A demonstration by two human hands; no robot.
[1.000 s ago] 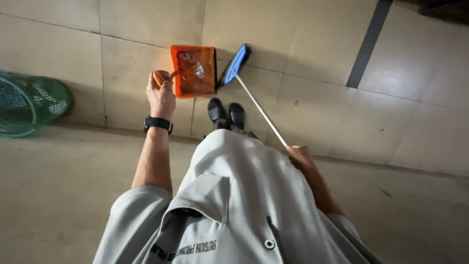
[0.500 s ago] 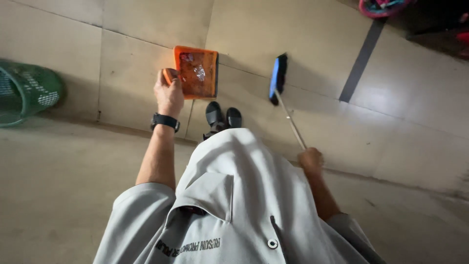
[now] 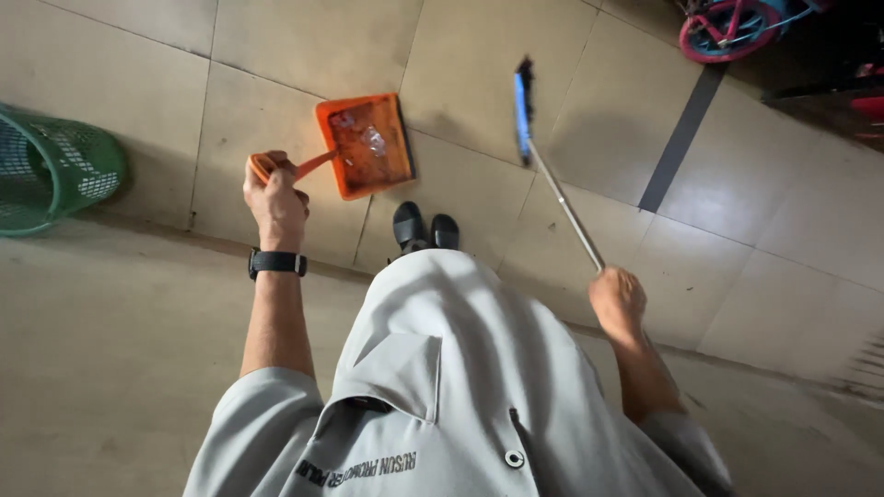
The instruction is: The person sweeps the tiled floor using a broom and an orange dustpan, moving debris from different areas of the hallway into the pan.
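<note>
Seen from above, a person in a grey shirt (image 3: 460,387) stands on a tiled floor (image 3: 304,37), a tool in each hand. The left hand (image 3: 274,198), a black watch (image 3: 276,263) on its wrist, has its fingers wrapped tight around the handle of an orange dustpan (image 3: 368,147). The dustpan is held level above the floor, just ahead of the person's black shoes (image 3: 425,226), with bits of clear and pale litter (image 3: 371,140) lying in its tray.

The right hand (image 3: 615,296) is closed around the metal shaft of a broom (image 3: 552,175). The shaft slants up and away from the hand, and its blue head, with dark bristles, sits to the right of the dustpan, apart from it, over a pale tile.

A green mesh basket (image 3: 55,170) stands well to the left of the dustpan, at the edge of the frame. A dark stripe (image 3: 681,138) crosses the floor to the right of the dustpan, beyond the broom head. Farther right still, at the top corner, a pink wheel (image 3: 723,32) of a small cycle pokes into view.
</note>
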